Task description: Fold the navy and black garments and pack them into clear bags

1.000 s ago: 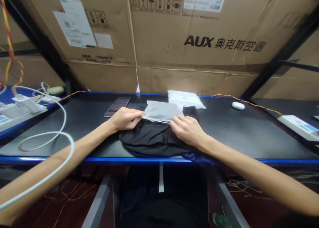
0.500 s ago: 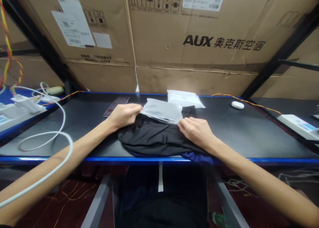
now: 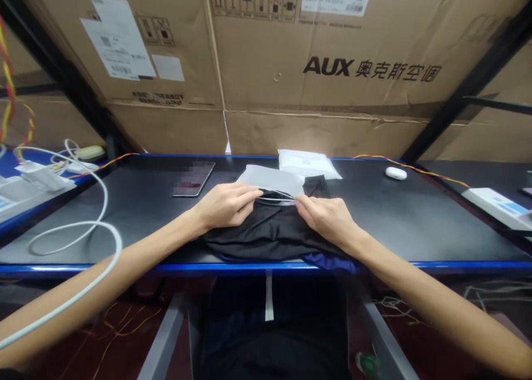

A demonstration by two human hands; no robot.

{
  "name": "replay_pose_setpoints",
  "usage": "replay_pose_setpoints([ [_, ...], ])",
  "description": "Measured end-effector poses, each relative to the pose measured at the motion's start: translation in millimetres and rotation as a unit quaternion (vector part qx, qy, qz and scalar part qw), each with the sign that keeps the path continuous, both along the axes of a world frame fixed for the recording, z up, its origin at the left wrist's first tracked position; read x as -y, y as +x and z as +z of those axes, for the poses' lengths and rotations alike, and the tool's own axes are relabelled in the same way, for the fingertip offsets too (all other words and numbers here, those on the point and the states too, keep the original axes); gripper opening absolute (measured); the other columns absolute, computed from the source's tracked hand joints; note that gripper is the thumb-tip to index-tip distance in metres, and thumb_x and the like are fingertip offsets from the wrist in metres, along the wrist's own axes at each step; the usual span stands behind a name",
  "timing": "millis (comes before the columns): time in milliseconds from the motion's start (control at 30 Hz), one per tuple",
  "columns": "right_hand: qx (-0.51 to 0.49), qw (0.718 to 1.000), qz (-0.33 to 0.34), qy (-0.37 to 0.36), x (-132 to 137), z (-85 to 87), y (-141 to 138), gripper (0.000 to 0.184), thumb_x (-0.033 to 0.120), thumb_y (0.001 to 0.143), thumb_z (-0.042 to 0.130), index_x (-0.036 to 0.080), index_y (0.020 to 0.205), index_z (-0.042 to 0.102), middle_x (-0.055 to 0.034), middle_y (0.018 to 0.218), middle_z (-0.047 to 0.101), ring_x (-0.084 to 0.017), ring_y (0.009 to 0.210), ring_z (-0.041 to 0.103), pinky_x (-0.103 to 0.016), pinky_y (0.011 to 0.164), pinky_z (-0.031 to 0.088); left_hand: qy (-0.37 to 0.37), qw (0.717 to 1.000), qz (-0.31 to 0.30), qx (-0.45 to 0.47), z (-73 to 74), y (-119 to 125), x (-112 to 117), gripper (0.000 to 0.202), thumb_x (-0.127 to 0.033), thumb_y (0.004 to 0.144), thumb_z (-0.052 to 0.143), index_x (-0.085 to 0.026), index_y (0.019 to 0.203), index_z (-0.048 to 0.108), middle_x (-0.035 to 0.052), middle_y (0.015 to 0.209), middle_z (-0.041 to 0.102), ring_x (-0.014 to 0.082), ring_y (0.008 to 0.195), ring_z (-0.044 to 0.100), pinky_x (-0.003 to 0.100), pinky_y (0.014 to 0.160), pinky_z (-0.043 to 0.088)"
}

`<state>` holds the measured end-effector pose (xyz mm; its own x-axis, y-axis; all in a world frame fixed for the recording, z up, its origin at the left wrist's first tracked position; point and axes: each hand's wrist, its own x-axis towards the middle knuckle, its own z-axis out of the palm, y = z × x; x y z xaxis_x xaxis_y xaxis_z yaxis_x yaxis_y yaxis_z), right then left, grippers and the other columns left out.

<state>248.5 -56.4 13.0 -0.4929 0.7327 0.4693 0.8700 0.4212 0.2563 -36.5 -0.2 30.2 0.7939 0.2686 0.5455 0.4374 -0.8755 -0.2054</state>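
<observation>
A thin, whitish translucent plastic bag [image 3: 270, 176] lies over bunched black cloth [image 3: 266, 233] at the table's front middle. Its near edge gapes, with the layers parted between my hands. My left hand [image 3: 228, 204] is closed at the left part of that edge, fingers pinched on it. At the right corner, my right hand [image 3: 325, 218] grips the same edge between thumb and fingers. Dark blue fabric [image 3: 330, 262] shows under the black cloth, hanging at the table edge. Whatever is inside the bag cannot be made out.
Behind the bag lies a flat white packet [image 3: 307, 164]. A phone [image 3: 194, 179] rests left, a small white case [image 3: 396, 173] right. A white cable [image 3: 103, 203] loops across the left arm. Power strips [image 3: 499, 208] sit at the sides; a large cardboard box [image 3: 266, 86] stands behind.
My left hand has moved right and nearer along the bag's front edge. The edge's layers have come apart into a gap. My right hand has barely moved.
</observation>
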Motion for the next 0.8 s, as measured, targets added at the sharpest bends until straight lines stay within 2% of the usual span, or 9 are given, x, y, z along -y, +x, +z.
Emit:
replay_pose_setpoints([
  [133,0.028,0.999,0.003,-0.030,1,0.4,1,0.029,0.022,0.106,0.042,0.019,0.100,0.071,-0.0030,0.070,0.071,-0.014,0.057,0.059,-0.030,0.052,0.023,-0.022,0.999,0.019,0.016,-2.5,9,-1,0.032,-0.017,0.098,0.050,-0.015,0.125,0.066,0.0125,0.129,0.070,0.0241,0.120,0.067,0.037,0.105,0.055],
  [267,0.033,0.998,0.006,-0.051,1,-0.3,1,0.026,0.016,0.103,0.044,0.019,0.106,0.069,-0.0024,0.075,0.071,-0.014,0.060,0.060,-0.030,0.053,0.023,-0.084,0.995,0.056,-0.016,-1.0,29,0,0.034,-0.022,0.099,0.051,-0.013,0.129,0.063,0.0140,0.131,0.068,0.0263,0.124,0.064,0.039,0.106,0.053],
  [367,0.031,0.997,0.015,-0.062,0,0.0,1,0.026,0.012,0.102,0.043,0.018,0.107,0.068,-0.0025,0.078,0.071,-0.014,0.063,0.060,-0.030,0.054,0.025,-0.124,0.987,0.089,-0.047,0.2,49,-3,0.046,-0.031,0.094,0.060,-0.011,0.135,0.058,0.0180,0.125,0.070,0.0330,0.118,0.066,0.045,0.101,0.054],
  [500,0.037,0.997,0.029,-0.067,0,0.3,1,0.027,0.011,0.102,0.042,0.017,0.108,0.068,-0.0030,0.077,0.069,-0.014,0.064,0.059,-0.030,0.055,0.026,-0.168,0.973,0.141,-0.074,0.4,67,-12,0.062,-0.045,0.092,0.064,-0.013,0.143,0.050,0.0149,0.103,0.076,0.0340,0.098,0.072,0.043,0.083,0.058],
  [567,0.039,0.997,0.031,-0.067,0,-0.3,2,0.027,0.012,0.102,0.042,0.017,0.107,0.068,-0.0030,0.077,0.069,-0.014,0.065,0.059,-0.030,0.055,0.026,-0.169,0.971,0.154,-0.071,-0.9,70,-15,0.056,-0.046,0.092,0.063,-0.015,0.138,0.055,0.0135,0.100,0.076,0.0328,0.095,0.073,0.041,0.080,0.057],
  [700,0.040,0.996,0.034,-0.070,0,-1.1,2,0.026,0.011,0.102,0.042,0.017,0.106,0.067,-0.0034,0.079,0.069,-0.015,0.067,0.059,-0.030,0.056,0.027,-0.138,0.974,0.164,-0.078,-5.2,71,-18,0.029,-0.037,0.097,0.057,-0.014,0.109,0.070,0.0133,0.097,0.076,0.0300,0.089,0.073,0.039,0.078,0.057],
  [800,0.041,0.996,0.028,-0.077,0,0.0,2,0.026,0.010,0.101,0.042,0.017,0.106,0.067,-0.0037,0.080,0.069,-0.015,0.069,0.060,-0.030,0.056,0.028,-0.137,0.977,0.142,-0.086,-6.2,68,-20,0.025,-0.031,0.099,0.052,-0.016,0.102,0.072,0.0115,0.099,0.076,0.0284,0.091,0.073,0.037,0.080,0.057],
])
